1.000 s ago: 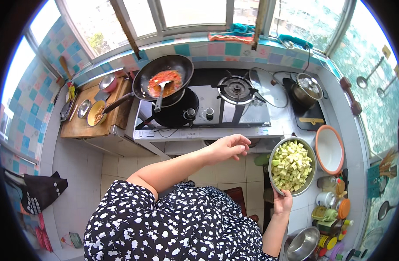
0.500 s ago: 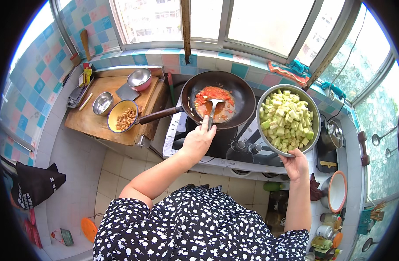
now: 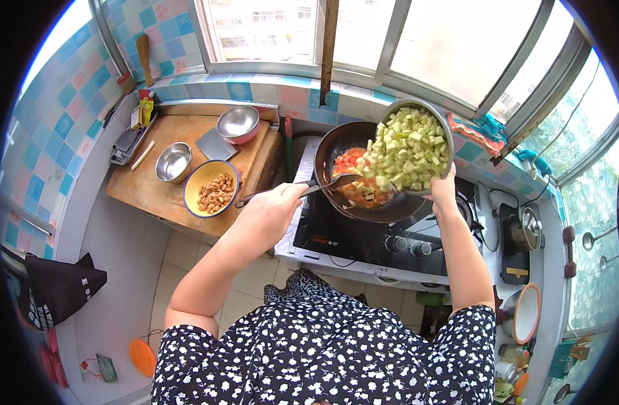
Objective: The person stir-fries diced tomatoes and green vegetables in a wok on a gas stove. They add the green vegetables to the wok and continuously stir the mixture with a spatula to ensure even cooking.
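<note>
The black glass-topped gas stove fills the centre right of the view, with its knobs along its near edge. At about ten o'clock from it lies the large wooden chopping board, set on the counter under the tiled wall. On the stove stands the dark round frying pan, holding a red tomato mixture and a few pale cubes. Over the pan's one o'clock side the round steel bowl of pale green vegetable cubes is tilted toward the pan, and cubes slide from its lower lip onto the red mixture. The right hand grasps that bowl from beneath at its five o'clock rim, fingers wrapped under it. The left hand, at nine o'clock from the pan, is clenched around the handle of a dark long-handled spatula, whose blade rests in the pan among the cubes. On the board, the yellow-lined bowl of brown nuts sits nearest the left hand. A small empty steel bowl lies at ten o'clock from it, and a second steel bowl with a pink outside sits at twelve o'clock, near the wall.
</note>
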The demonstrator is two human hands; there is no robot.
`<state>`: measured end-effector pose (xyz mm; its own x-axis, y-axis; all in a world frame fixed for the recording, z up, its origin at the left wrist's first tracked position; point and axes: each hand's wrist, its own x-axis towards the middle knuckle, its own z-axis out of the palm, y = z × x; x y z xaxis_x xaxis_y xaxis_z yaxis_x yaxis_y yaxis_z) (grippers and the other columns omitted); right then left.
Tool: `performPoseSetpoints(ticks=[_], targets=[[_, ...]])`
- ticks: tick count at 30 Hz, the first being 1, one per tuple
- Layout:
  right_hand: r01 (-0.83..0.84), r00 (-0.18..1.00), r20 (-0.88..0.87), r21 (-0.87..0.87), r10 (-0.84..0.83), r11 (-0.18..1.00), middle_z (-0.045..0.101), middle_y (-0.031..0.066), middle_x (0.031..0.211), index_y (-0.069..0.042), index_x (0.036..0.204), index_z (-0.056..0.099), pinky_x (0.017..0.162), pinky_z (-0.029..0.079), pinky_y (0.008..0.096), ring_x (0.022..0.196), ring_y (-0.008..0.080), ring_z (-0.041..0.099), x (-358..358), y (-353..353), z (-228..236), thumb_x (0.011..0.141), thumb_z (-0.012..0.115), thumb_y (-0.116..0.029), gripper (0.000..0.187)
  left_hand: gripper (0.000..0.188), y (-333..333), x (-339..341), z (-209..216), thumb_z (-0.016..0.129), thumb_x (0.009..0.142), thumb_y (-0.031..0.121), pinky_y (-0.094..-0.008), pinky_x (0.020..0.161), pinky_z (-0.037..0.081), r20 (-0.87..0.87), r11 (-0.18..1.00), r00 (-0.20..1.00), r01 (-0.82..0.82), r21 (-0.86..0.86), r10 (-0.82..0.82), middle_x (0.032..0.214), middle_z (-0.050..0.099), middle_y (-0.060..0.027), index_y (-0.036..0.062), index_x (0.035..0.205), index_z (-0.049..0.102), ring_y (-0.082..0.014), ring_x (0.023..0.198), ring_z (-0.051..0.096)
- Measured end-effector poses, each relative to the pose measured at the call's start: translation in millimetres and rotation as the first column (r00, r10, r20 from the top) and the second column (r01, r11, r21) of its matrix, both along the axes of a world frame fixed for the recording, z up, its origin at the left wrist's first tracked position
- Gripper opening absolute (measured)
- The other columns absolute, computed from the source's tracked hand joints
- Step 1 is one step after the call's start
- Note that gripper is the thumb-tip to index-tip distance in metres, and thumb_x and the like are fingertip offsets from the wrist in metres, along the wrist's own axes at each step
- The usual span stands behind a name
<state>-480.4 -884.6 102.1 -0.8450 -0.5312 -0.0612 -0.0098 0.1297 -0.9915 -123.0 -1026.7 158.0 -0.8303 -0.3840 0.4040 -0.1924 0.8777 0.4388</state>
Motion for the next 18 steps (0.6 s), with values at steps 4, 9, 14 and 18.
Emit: performPoseSetpoints(ticks=[4,9,14,18], targets=[[0.039,0.973,-0.228,0.019,-0.034,0.999,0.052,0.0164,0.13,-0.012,0.153,0.008,0.078,0.049,0.0355,0.107,0.0254,0.058,-42.3,-19.6,-32.4,0.088,0.047,-0.001,0.077,0.022,4.8,-8.0,5.9,0.055,0.091,0.007,-0.0421,0.073,0.052,0.015,1.0,1.0,-0.001,0.017,0.001,0.1,0.062,-0.0193,-0.002,0.112,0.055,-0.0371,0.084,0.063],[0.01,0.922,-0.387,0.088,0.025,0.996,0.045,0.0273,0.139,-0.005,0.152,0.007,0.103,0.037,0.0364,0.125,0.0375,0.048,-56.3,-29.8,-33.1,0.084,0.047,0.002,0.079,0.026,18.9,-16.4,12.8,0.059,0.09,0.006,-0.0406,0.072,0.052,0.054,0.996,0.995,-0.083,0.036,0.081,0.101,0.065,-0.0175,0.0019,0.116,0.058,-0.0353,0.085,0.064],[0.009,0.795,-0.603,0.117,0.064,0.993,0.047,0.0304,0.134,-0.006,0.153,0.009,0.102,0.038,0.0394,0.123,0.0426,0.048,-54.5,-28.5,-31.0,0.085,0.046,0.0,0.077,0.018,29.5,-25.5,14.0,0.057,0.089,0.009,-0.0404,0.069,0.052,0.121,0.984,0.981,-0.141,-0.111,0.154,0.093,0.063,-0.0153,0.0002,0.105,0.058,-0.0327,0.08,0.065],[-0.101,0.993,0.053,-0.081,0.105,0.992,0.05,0.0189,0.131,-0.015,0.152,0.01,0.078,0.055,0.0458,0.11,0.0357,0.059,-61.5,-33.1,-8.2,0.085,0.043,0.001,0.076,0.016,33.3,-48.5,18.5,0.058,0.088,0.015,-0.0389,0.068,0.053,0.439,0.93,0.848,-0.153,-0.335,0.298,0.09,0.065,-0.0118,0.0058,0.101,0.062,-0.0288,0.079,0.066]])
